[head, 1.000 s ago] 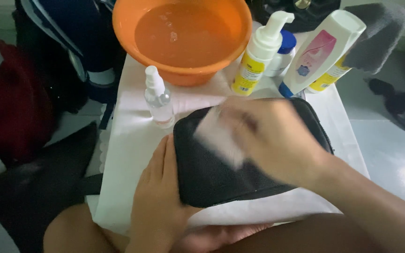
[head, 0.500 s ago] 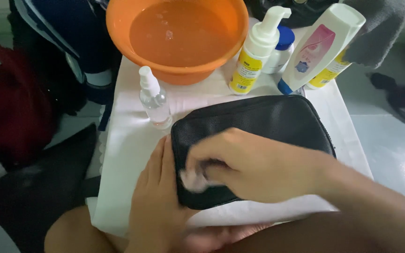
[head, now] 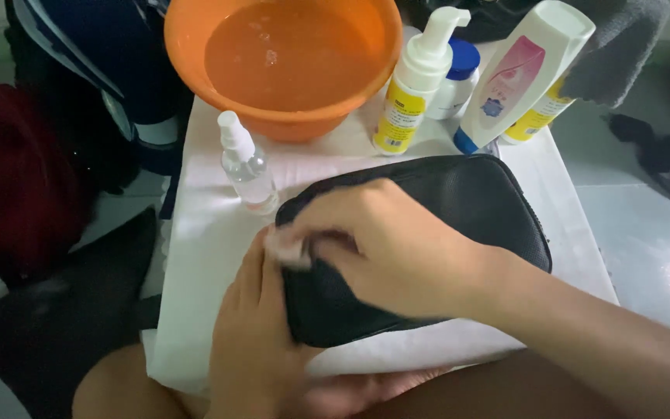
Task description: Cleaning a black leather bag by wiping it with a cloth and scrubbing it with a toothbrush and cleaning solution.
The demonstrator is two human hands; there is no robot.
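We take the black leather pouch [head: 459, 209] as our landmark; it lies on a white cloth [head: 203, 264] spread over the small table. Our right hand [head: 385, 248] rests across the pouch's near-left part, fingers pinched on a small white pad [head: 287, 248] pressed at the pouch's left edge. Half a second ago that pad sat lower, toward the pouch's near-left corner; a second ago it was up on the pouch's top face, blurred in motion. So the pad has travelled down and then back up along the left edge. Our left hand [head: 261, 334] lies flat against the pouch's left side with fingers extended, gripping nothing, bracing it as it did in both earlier frames. Just left of the pouch's far corner stands a clear spray bottle [head: 246, 164]. Beyond the pouch sits an orange basin [head: 288, 116] filled with water, and to the basin's right a foam pump bottle [head: 414, 85] and a tilted white lotion bottle [head: 523, 77].
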